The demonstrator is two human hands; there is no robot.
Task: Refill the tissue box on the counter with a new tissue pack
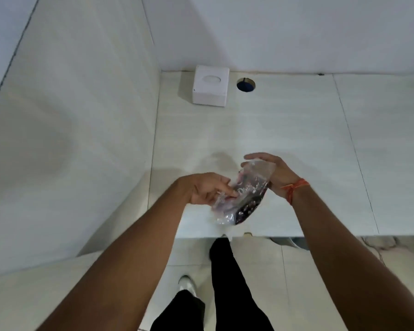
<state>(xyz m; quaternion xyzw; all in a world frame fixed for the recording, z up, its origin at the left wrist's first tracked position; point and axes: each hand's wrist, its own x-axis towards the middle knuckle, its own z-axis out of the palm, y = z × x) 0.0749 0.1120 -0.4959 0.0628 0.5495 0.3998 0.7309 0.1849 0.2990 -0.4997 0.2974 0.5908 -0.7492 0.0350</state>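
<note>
Lighting: dim, even, cool indoor light; no lamp visible, no hard glare.
Colour: pale surfaces render grey-blue.
Shadows: soft, faint patch on the counter (284, 130) at 12 o'clock of the hands; a weak one at 9 o'clock of the tissue box (210, 86); broad grey shading on the side wall (69, 139) at 9 o'clock.
Highlights: small glints on the plastic wrapper (244, 194).
Sharpness: soft overall, compression smear; wrapper print unreadable; fingers slightly blurred.
Distortion: wide-angle; tile joints and wall edges splay outward toward the frame borders; forearms swell at 6 o'clock.
</note>
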